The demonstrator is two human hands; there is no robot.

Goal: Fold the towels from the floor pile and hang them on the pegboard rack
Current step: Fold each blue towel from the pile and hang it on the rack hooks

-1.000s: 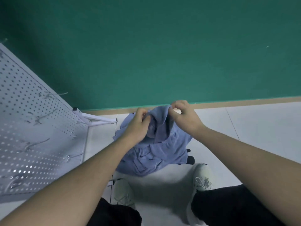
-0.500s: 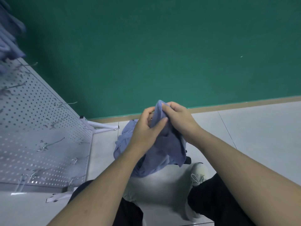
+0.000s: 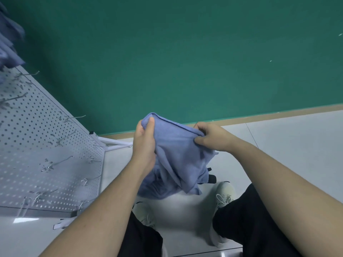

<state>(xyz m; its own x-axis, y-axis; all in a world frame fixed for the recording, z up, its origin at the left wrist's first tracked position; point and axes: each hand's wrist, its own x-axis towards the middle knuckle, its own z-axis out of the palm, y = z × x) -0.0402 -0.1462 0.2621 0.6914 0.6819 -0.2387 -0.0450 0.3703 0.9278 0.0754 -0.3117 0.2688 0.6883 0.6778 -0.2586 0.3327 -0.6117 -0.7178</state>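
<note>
A blue towel [image 3: 176,145] hangs in the air in front of me, held along its top edge. My left hand [image 3: 144,143] pinches its left corner with the thumb on top. My right hand [image 3: 211,136] grips the right end of that edge, fingers curled round the cloth. Below the towel, more blue cloth of the floor pile [image 3: 157,190] shows, mostly hidden behind it. The white pegboard rack [image 3: 42,145] with metal hooks stands at the left. Blue towels [image 3: 9,43] hang at its top left corner.
A green wall [image 3: 185,62] rises ahead above a tan baseboard. The floor is pale tile [image 3: 287,149]. My two white shoes [image 3: 224,193] and dark trousers are below. The rack's white foot [image 3: 115,142] juts out on the floor left of the pile. A small black object [image 3: 211,179] lies beside the pile.
My hands have moved apart, spreading the towel's top edge between them. The towel has risen higher off the pile. The view has tilted up and left, showing hung towels.
</note>
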